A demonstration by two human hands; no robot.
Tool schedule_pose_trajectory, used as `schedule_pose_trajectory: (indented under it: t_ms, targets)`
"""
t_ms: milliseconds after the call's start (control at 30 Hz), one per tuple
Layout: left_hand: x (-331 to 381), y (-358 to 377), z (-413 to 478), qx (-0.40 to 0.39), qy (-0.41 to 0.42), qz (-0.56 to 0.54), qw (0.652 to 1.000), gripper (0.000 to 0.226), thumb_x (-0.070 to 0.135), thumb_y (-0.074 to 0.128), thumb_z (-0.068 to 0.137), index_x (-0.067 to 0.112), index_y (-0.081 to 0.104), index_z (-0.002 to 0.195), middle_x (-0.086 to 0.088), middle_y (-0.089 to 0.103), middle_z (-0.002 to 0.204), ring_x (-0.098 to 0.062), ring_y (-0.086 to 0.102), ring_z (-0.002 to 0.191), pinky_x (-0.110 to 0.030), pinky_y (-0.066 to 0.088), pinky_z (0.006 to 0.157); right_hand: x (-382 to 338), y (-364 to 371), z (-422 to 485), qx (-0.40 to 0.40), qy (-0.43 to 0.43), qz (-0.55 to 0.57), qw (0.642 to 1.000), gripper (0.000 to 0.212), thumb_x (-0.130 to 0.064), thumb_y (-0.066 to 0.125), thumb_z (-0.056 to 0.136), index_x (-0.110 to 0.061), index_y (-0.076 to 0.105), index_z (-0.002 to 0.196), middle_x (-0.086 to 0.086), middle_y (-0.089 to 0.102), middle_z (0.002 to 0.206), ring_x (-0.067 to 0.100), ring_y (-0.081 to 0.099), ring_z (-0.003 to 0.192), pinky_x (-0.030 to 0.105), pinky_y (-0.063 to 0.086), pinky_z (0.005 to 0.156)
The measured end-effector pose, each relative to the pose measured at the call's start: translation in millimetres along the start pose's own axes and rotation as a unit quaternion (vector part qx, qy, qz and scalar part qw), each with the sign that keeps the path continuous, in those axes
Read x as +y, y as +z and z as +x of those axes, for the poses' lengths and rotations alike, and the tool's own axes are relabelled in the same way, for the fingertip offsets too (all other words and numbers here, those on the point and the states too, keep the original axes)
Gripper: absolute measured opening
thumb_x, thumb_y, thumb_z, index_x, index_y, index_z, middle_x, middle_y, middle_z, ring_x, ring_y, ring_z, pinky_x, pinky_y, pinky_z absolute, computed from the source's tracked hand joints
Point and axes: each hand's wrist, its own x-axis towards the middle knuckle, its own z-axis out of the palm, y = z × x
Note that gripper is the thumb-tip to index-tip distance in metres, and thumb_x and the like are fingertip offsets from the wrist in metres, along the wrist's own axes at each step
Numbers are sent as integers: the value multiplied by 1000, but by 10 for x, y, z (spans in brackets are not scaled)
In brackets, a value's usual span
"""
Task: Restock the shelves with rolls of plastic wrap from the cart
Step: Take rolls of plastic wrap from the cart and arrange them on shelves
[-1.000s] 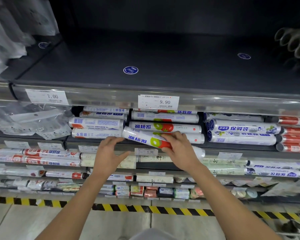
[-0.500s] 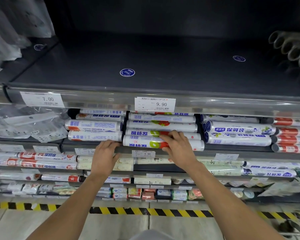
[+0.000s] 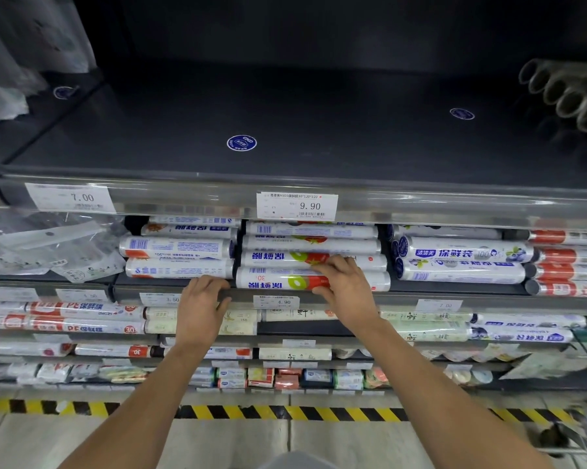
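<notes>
A shop aisle is seen from head height, with dark metal shelving faced straight on. The top shelf (image 3: 319, 130) is marked by a round blue sticker (image 3: 241, 143), and grey tube ends (image 3: 569, 96) are stacked at its far right. Two price tags are fixed to its front rail, a 7.00 tag (image 3: 70, 198) and a 9.90 tag (image 3: 297, 206).

Below it, the second shelf (image 3: 437, 288) is packed with rolls laid lengthwise in stacks. The front roll (image 3: 275, 280) of the middle stack, white with a green kiwi and a red print, lies at the shelf's front edge, just above a 4.90 tag (image 3: 276, 302). It is gripped by the right hand (image 3: 344, 286), whose fingers are curled over its top and whose thumb is set against its lower front. Rolls of the same print are piled directly behind and above it.

The left hand (image 3: 200, 306) is rested on the shelf's front edge just left of that roll, its fingers loosely bent over the lip; nothing is held in it.

White-and-orange rolls (image 3: 177, 248) are stacked to the left, blue-labelled rolls (image 3: 461, 253) to the right, and red-ended rolls (image 3: 563, 258) further right. Clear plastic bags (image 3: 48, 245) are heaped at the far left. The lower shelves (image 3: 319, 340) are filled with further rolls and small packs, and a yellow-and-black striped line (image 3: 285, 412) is laid across the tiled floor.
</notes>
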Motion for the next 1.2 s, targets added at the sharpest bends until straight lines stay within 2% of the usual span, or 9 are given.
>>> schedule_pose_trajectory:
  t_ms: [333, 533, 600, 800, 900, 1000, 1067, 1133, 1200]
  targets:
    - [4, -94, -64, -8, 21, -61, 998, 32, 6, 78, 85, 3, 72, 117, -10, 69, 114, -30, 60, 106, -42, 53, 93, -35, -4, -66, 17, 1, -41, 999, 44, -23, 88, 74, -18, 72, 115, 2, 71, 107, 28, 65, 97, 43, 54, 84]
    - [-10, -183, -196, -4, 76, -46, 996, 35, -3, 74, 83, 2, 73, 117, -14, 69, 118, -32, 63, 108, -43, 53, 96, -85, -25, -276, 48, 4, -55, 997, 48, -16, 79, 83, -11, 65, 129, 9, 68, 125, 29, 61, 119, 45, 47, 107]
    - [36, -235, -273, -3, 93, -34, 995, 31, -3, 74, 81, 6, 74, 111, -10, 69, 113, -29, 64, 102, -45, 54, 90, -148, -68, -433, 61, 16, -68, 996, 45, -14, 77, 83, -11, 66, 126, 9, 66, 125, 29, 60, 118, 46, 49, 103]
    - [221, -209, -556, -87, 133, -25, 987, 20, 5, 75, 81, 15, 74, 98, 0, 71, 100, -24, 67, 87, -41, 56, 77, -447, -69, -1245, 44, 139, -99, 984, 12, -16, 70, 84, -16, 71, 97, 1, 66, 89, 25, 64, 80, 37, 53, 68]
    - [327, -94, -743, -156, 183, -9, 971, 16, 12, 73, 84, 19, 73, 98, 4, 69, 93, -20, 66, 79, -35, 54, 69, -553, -13, -1761, 31, 210, -120, 970, 12, -21, 76, 80, -18, 67, 88, 1, 63, 80, 27, 64, 69, 34, 50, 56]
    - [458, 25, -953, -209, 245, 10, 947, 12, 15, 75, 81, 21, 70, 90, 5, 65, 83, -18, 63, 71, -31, 49, 59, -658, 24, -2288, -2, 287, -133, 949, 9, -27, 71, 86, -20, 68, 92, -1, 64, 82, 25, 64, 73, 33, 50, 61]
    - [582, 93, -1125, -240, 305, 19, 922, 14, 15, 79, 77, 20, 68, 83, 5, 62, 76, -19, 61, 67, -30, 47, 54, -737, 30, -2649, -7, 333, -150, 931, 12, -26, 76, 81, -20, 69, 88, -2, 63, 78, 24, 63, 70, 32, 49, 60]
    - [665, 200, -1301, -261, 355, 9, 898, 10, 18, 75, 82, 19, 72, 91, 3, 68, 84, -20, 66, 74, -34, 53, 60, -839, 24, -2981, 13, 373, -158, 914, 18, -22, 83, 73, -19, 69, 84, -2, 63, 75, 24, 63, 66, 33, 49, 57]
    - [788, 284, -1446, -290, 383, -10, 877, 15, 25, 59, 91, 19, 71, 96, 2, 69, 93, -20, 68, 82, -36, 56, 68, -925, 37, -3319, 36, 413, -156, 897, 18, -19, 82, 72, -18, 69, 85, -1, 63, 77, 25, 63, 68, 34, 50, 59]
